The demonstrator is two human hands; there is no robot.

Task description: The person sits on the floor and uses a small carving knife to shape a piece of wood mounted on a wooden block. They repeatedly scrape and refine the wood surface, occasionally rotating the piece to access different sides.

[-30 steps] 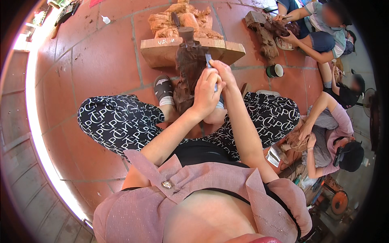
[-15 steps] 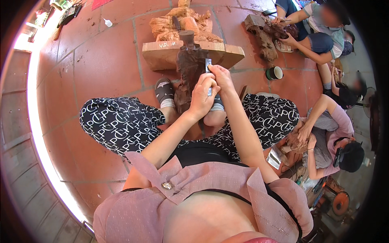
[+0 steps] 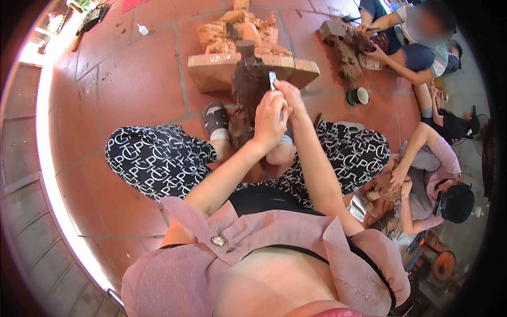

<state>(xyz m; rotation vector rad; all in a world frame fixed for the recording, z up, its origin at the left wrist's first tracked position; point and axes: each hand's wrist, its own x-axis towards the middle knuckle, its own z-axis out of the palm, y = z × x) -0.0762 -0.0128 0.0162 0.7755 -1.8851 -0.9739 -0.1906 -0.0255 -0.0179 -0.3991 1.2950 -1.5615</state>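
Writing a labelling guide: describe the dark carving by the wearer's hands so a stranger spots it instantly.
On the red tiled floor, find the orange-toned carving on its thick wooden base. In front of that base, between the patterned trouser legs, is the tall, narrow carving beside the left hand. Unlike its orange neighbour, it is dark brown with a flat, round top.

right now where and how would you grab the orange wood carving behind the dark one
Probably by both ends of its slab base, from left and right: they jut past the orange wood carving, while the dark wood carving blocks the middle.
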